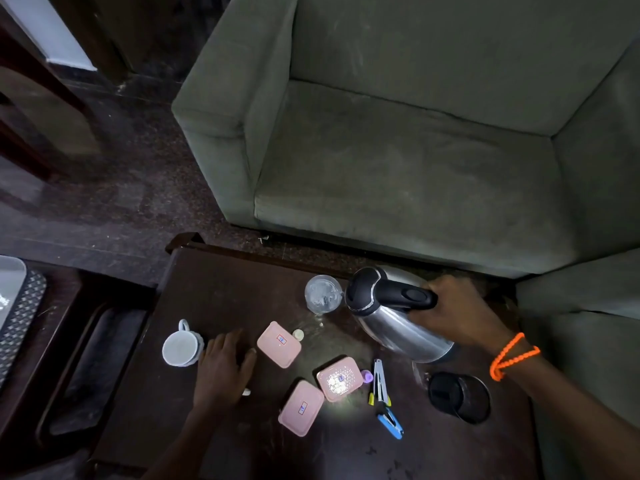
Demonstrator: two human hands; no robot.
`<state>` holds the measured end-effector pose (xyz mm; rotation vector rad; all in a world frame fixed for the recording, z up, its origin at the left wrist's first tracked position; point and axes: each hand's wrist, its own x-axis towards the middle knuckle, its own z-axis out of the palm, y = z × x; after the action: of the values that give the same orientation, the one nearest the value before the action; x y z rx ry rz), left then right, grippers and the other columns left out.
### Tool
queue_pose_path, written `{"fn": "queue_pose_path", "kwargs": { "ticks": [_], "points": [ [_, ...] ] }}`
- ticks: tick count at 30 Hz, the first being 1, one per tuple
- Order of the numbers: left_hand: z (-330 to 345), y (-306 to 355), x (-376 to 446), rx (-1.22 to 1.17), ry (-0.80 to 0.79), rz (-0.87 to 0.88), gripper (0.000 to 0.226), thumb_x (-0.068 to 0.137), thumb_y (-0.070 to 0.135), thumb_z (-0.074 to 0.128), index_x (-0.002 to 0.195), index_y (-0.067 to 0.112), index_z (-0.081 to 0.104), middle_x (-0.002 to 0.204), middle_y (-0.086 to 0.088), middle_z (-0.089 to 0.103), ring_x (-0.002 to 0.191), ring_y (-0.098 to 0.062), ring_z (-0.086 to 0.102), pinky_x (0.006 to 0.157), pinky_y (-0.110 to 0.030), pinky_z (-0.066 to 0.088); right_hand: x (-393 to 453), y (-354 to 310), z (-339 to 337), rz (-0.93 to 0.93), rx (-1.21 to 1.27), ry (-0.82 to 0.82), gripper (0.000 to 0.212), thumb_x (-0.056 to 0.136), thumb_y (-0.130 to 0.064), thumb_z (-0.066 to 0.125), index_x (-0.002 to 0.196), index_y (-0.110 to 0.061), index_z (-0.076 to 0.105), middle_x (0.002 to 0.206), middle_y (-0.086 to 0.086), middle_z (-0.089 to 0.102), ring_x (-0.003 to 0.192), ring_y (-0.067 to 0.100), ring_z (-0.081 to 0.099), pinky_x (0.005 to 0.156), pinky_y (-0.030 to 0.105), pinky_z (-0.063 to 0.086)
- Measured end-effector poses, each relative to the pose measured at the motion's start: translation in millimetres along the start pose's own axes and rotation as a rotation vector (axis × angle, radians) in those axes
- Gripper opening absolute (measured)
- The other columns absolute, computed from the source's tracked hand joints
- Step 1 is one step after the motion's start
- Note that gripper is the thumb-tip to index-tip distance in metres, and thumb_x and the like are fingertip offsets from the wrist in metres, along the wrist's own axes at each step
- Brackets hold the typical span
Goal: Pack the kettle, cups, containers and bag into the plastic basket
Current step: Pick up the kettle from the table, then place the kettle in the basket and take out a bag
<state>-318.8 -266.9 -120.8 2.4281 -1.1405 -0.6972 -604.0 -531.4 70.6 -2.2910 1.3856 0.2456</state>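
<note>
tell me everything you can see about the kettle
The kettle has a shiny steel body, a black lid and a black handle with an oval button. The right hand grips the handle, holding it tilted, lid toward the glass, above the dark wooden table. Whether its base touches the table is unclear.

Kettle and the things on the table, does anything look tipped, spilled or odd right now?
The steel kettle is tilted well over, lid end toward the clear glass, held by its handle in the right hand. The black cup seems to lie on its side. No clear spill shows.
</note>
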Motion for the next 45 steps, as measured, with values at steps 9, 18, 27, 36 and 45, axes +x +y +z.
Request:
{"fn": "queue_pose_path", "kwargs": {
  "ticks": [9,18,27,36,45],
  "points": [
    [-5,8,2,0.007,0.018,0.035,0.057,0.084,0.051,0.046,0.124,0.013,0.064,0.114,-0.007,0.067,0.106,-0.032,0.062,0.091,-0.046,0.050,-23,50,19,0.043,0.464,0.042,0.018,0.065,-0.018,0.080,0.070,-0.007,0.067,0.058,-0.013,0.046,0.060,0.001,0.043,0.056,0.029,0.036],
    [-23,23,4,-0.028,0.084,0.017,0.058,0.084,0.050,0.046,0.123,0.012,0.064,0.116,-0.009,0.067,0.108,-0.034,0.061,0.092,-0.045,0.047,-33,-7,-42,-0.147,0.699,0.055,0.038,0.061,-0.027,0.071,0.076,0.007,0.063,0.064,-0.001,0.050,0.066,0.010,0.046,0.060,0.034,0.034],
    [-105,4,19,-0.182,0.353,-0.058,0.044,0.094,0.046,0.046,0.117,0.014,0.065,0.115,-0.008,0.067,0.108,-0.030,0.059,0.094,-0.044,0.048,8,-158,-31,-0.368,0.953,-0.064,0.011,0.068,-0.011,0.073,0.078,-0.009,0.074,0.065,-0.013,0.057,0.062,0.001,0.050,0.060,0.021,0.043],
    [-245,-112,-4,-0.339,0.745,-0.260,0.031,0.100,0.029,0.047,0.119,0.013,0.065,0.115,-0.005,0.068,0.109,-0.024,0.057,0.093,-0.036,0.043,46,-391,62,-0.461,1.074,-0.205,0.021,0.054,-0.031,0.075,0.064,-0.015,0.065,0.058,0.002,0.050,0.055,0.011,0.045,0.053,0.030,0.040],
    [-324,-243,-23,-0.713,0.818,-0.550,0.032,0.094,0.053,0.048,0.102,0.031,0.069,0.103,0.010,0.073,0.107,-0.019,0.064,0.090,-0.036,0.046,56,-594,138,-0.584,1.039,-0.295,0.017,0.062,-0.020,0.072,0.060,-0.008,0.060,0.057,0.009,0.051,0.050,0.011,0.049,0.043,0.023,0.045]
  ]
}}
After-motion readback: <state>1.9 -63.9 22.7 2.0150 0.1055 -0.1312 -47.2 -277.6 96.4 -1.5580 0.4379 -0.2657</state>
